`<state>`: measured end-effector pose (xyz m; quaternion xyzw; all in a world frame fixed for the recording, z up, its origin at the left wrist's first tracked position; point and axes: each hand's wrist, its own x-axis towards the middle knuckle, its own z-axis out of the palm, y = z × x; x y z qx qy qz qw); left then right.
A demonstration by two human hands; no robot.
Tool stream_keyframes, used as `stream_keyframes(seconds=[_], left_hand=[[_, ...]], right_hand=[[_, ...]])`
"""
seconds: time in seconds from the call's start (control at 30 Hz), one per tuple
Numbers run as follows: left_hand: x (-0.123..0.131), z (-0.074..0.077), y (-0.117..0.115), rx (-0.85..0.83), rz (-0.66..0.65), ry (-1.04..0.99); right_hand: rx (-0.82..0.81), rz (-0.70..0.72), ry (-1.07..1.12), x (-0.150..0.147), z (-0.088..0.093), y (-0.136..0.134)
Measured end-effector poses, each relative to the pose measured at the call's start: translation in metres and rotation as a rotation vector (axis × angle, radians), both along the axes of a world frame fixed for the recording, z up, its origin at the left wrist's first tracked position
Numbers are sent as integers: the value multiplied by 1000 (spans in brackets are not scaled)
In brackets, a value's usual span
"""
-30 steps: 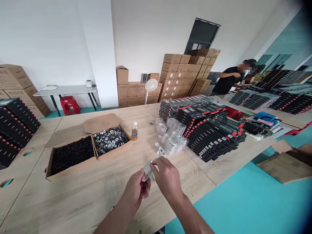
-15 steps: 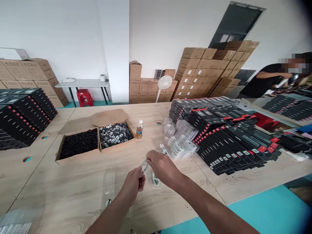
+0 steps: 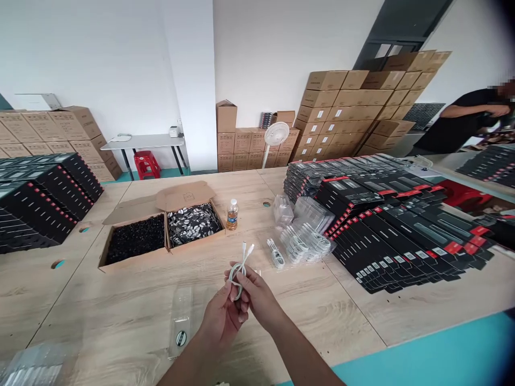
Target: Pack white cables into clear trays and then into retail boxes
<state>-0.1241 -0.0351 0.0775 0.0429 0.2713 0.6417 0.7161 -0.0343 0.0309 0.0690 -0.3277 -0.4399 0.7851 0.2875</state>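
Note:
A white cable [image 3: 238, 274] is bundled into a small loop, and its two plugs stick up and away from me. My left hand [image 3: 221, 316] grips the loop from below, and my right hand [image 3: 257, 296] pinches it from the other side. A clear plastic sleeve [image 3: 181, 321] with a round black label lies flat on the wooden table [image 3: 322, 305], just left of my left hand. Beyond my hands lies a coiled white cable in a clear bag [image 3: 276, 253], beside a heap of similar bagged coils [image 3: 303, 242].
An open cardboard box [image 3: 134, 239] holds dark loose items, and another [image 3: 192, 224] holds black-and-white patterned items. A plastic bottle [image 3: 232, 215] stands behind them. Stacked black packages [image 3: 390, 230] fill the right and more [image 3: 40, 206] sit left. A person in black [image 3: 462, 120] works at the far right.
My hands have drawn closer and now hold the cable in a tighter loop, with both plugs raised above them. The view has swung slightly, and the co-worker has shifted towards the right edge.

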Motion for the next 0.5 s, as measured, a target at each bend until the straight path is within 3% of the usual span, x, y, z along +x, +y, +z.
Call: stream_keyframes(seconds=[0.1,0.17,0.2,0.27,0.33,0.37,0.43,0.5], left_hand=[[-3,-2,-4,-14,-41,14],[-15,-10,-7,-54,-95,86],[-25,-17,-9,-87,-127,185],[-49,-38,-16,-187,-228,610],[-75,-64,-26,-307,-357,1182],[-86,-76,-31,-358,-404,1356],[-99,-95,-43,-418,-470,1539],[-98,-103,-51,-429,-498,1598]], right_hand=[[-56,-140,31,-8,1,-4],[-30,-313,37,-9,1,1],[2,-413,30,-7,-1,4],[79,-536,-13,2,-8,11],[128,-506,-93,13,-19,15],[137,-452,-132,19,-26,14],[123,-344,-196,27,-39,6],[75,-281,-245,31,-51,-8]])
